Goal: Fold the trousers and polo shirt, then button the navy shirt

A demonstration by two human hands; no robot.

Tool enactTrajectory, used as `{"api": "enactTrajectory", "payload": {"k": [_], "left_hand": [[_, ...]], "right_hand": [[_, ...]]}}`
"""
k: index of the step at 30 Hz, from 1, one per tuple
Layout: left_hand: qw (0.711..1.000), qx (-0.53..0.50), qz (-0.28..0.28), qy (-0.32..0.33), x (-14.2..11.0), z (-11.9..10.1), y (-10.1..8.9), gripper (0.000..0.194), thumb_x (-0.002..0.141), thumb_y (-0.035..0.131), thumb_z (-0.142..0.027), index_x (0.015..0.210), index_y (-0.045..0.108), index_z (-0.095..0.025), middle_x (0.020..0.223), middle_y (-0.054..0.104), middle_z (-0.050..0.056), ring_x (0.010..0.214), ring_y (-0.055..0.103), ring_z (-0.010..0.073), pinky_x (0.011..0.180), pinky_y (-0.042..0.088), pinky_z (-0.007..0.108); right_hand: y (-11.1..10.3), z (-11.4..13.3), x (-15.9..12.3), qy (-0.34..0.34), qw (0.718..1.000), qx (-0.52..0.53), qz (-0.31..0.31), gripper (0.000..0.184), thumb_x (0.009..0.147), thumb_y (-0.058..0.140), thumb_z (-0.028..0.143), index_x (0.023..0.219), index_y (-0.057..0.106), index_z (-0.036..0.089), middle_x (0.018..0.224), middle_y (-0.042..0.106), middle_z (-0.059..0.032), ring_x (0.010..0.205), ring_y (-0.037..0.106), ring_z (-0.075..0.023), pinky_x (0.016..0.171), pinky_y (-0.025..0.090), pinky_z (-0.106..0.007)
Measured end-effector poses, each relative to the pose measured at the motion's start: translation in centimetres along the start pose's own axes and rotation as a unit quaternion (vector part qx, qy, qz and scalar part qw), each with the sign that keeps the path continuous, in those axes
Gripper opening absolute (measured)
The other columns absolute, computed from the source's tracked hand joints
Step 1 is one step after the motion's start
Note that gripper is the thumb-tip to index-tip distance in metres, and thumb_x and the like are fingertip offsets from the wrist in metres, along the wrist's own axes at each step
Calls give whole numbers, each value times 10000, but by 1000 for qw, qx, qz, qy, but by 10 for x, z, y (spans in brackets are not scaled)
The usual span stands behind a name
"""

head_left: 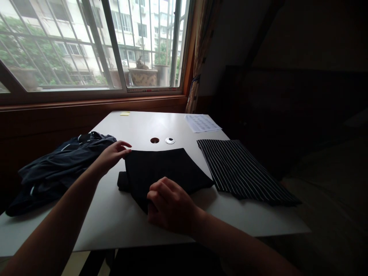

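Observation:
A black cloth (168,165), perhaps a garment whose kind I cannot make out, is spread in front of me with its near edge raised off the table. At its far left corner, my left hand (115,153) pinches the fabric between thumb and fingers. My right hand (172,205) is closed on the near edge, and its curled fingers hide the part they grip. A small dark rolled or folded piece (123,181) sticks out at the cloth's left side; whether it belongs to the same cloth I cannot tell.
On the white table (115,230), a dark blue garment (63,165) lies crumpled at left and a black-and-white striped cloth (241,168) lies flat at right. Farther back are printed papers (202,123), a yellow note (124,114), a cable hole (154,140) and a round cover (170,141).

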State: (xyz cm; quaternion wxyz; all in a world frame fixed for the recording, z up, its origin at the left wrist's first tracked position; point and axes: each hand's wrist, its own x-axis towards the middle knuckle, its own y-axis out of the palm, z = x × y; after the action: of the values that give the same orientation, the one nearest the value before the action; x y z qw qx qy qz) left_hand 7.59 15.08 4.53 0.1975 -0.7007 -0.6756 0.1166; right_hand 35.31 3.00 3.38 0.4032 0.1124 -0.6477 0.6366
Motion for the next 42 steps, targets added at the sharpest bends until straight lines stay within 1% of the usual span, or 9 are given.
{"api": "enactTrajectory", "payload": {"k": [6,12,19,24,28,32,35,37,42], "left_hand": [[998,56,36,-15,-10,27,-29,551,696,739,-576,1073,670,-179,727,616,5,686,570,184,635,444,289],[991,121,36,-33,-17,66,-23,539,688,700,-604,1020,696,-179,690,628,6,645,559,182,623,411,280],[992,115,28,-45,-19,84,-19,541,711,666,-608,1041,701,-179,751,654,27,696,596,203,655,440,286],[966,257,-3,-9,-23,77,-18,471,811,533,-542,1094,687,-199,956,675,78,846,654,254,806,503,355],[904,406,-74,114,-33,46,3,443,898,454,-430,1226,664,-218,1273,612,137,1182,577,336,1043,427,445],[872,439,-14,217,-45,22,49,494,975,389,-403,1398,557,-212,1507,485,119,1432,374,340,1171,284,510],[864,464,15,197,-53,28,82,544,994,378,-451,1482,468,-228,1573,404,109,1477,304,344,1194,198,562],[865,474,13,165,-56,39,93,617,990,376,-506,1534,384,-217,1588,364,130,1481,297,351,1194,167,577],[869,478,13,125,-56,61,94,749,970,353,-611,1584,254,-193,1612,286,143,1495,266,344,1208,120,556]], "right_hand": [[44,20,5,-99,992,-45,71,198,987,436,253,917,587,146,886,566,-69,744,480,-181,632,439,-329],[73,34,-9,-128,984,-53,108,195,984,433,166,1076,592,101,817,541,-41,641,450,-169,535,371,-304],[76,34,-23,-154,976,-31,151,224,997,431,173,1147,579,96,838,576,-45,634,474,-160,599,416,-299],[62,23,-18,-130,976,35,171,190,971,493,235,1100,593,138,899,625,-47,735,533,-165,693,472,-294],[39,-10,-10,-14,987,27,155,234,961,504,215,1157,612,146,1060,672,-85,931,599,-189,868,494,-328],[25,-59,-13,118,981,-59,144,413,1014,480,374,1324,576,119,1371,586,-162,1271,515,-271,1074,417,-427],[25,-85,-30,156,962,-107,199,607,989,491,525,1464,470,148,1560,403,-163,1440,343,-325,1168,305,-509],[27,-92,-44,166,951,-113,235,664,979,476,573,1516,404,189,1616,310,-130,1481,268,-332,1192,251,-534],[25,-88,-68,169,945,-108,259,654,1002,422,566,1559,321,238,1659,192,-87,1520,166,-311,1215,179,-544]]}}
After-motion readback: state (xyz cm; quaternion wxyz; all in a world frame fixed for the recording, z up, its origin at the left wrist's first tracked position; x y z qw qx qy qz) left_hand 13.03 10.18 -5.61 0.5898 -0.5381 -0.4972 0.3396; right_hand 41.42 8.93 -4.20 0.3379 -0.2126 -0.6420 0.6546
